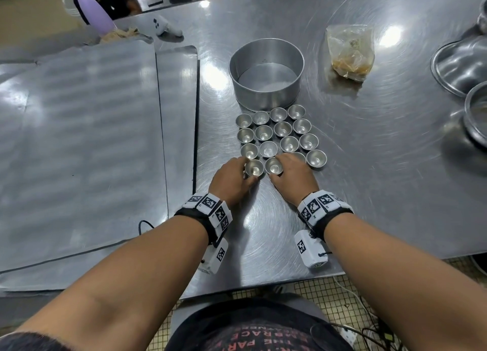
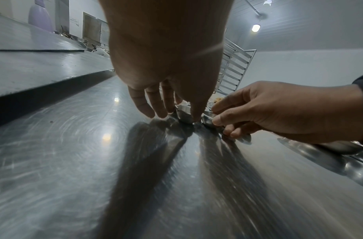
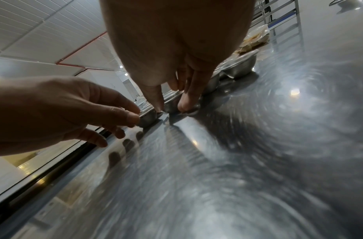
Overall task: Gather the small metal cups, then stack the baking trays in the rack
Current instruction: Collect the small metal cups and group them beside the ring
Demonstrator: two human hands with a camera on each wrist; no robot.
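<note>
Several small metal cups point(image 1: 282, 129) stand in rows on the steel table point(image 1: 369, 166). My left hand point(image 1: 245, 172) pinches the nearest left cup point(image 1: 255, 166) between thumb and fingers. My right hand point(image 1: 279, 172) pinches the cup beside it point(image 1: 273, 164). The left wrist view shows the left hand's thumb point(image 2: 196, 113) on its cup point(image 2: 183, 116). In the right wrist view, thumb and finger of the right hand point(image 3: 171, 108) straddle a cup point(image 3: 172, 103). Two flat baking trays point(image 1: 79, 140) lie overlapped on the table's left. A tall wire rack point(image 2: 233, 69) stands beyond the table.
A round cake tin point(image 1: 266, 74) stands just behind the cups. A plastic bag with food scraps point(image 1: 350, 53) lies to the back right. Steel bowls point(image 1: 463, 66) sit at the right edge and a purple bottle point(image 1: 95, 13) at the back left.
</note>
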